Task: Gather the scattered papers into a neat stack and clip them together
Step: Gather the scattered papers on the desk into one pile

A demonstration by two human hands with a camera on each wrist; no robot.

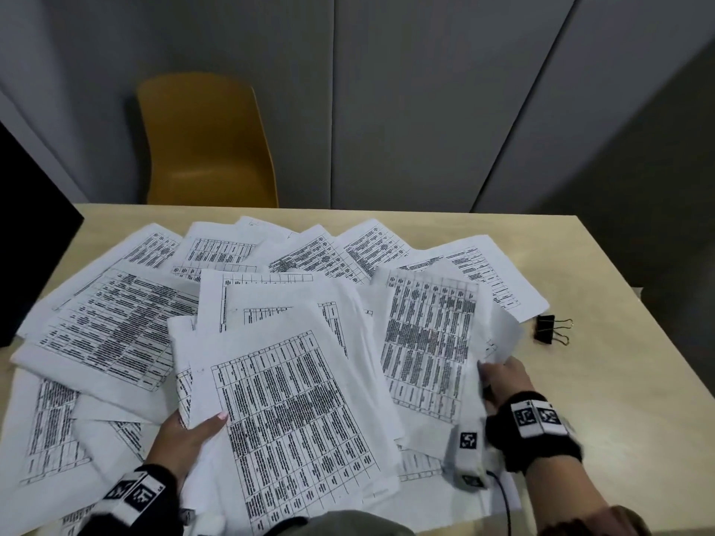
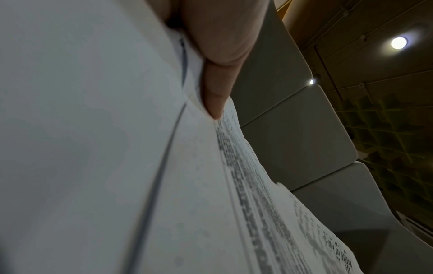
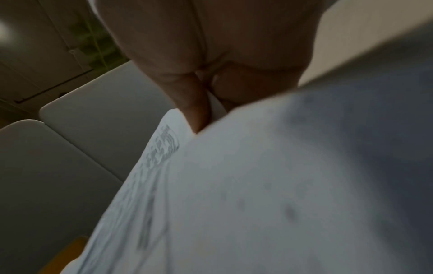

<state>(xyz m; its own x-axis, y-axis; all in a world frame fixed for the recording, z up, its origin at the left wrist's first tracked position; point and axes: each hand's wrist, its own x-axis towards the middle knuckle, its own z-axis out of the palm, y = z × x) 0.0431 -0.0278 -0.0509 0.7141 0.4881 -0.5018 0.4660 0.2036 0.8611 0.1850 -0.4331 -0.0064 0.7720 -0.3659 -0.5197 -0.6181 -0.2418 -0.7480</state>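
Fingers (image 2: 215,96) of left hand (image 1: 185,439) pinching lifted papers (image 1: 294,412) w/ thumb on top; right hand (image 1: 503,381) gripping sheet (image 1: 429,342) edge, above desk (image 1: 619,381).

Many papers (image 1: 286,412), one binder clip (image 1: 544,329)

Printed papers (image 1: 247,334) lay scattered over the table (image 1: 619,400). Left hand (image 1: 185,439) gripped a sheaf at seven o'clock; right hand (image 1: 503,381) pinched sheets at four. Binder clip (image 1: 545,329) at three o'clock; yellow chair (image 1: 205,145) at eleven.
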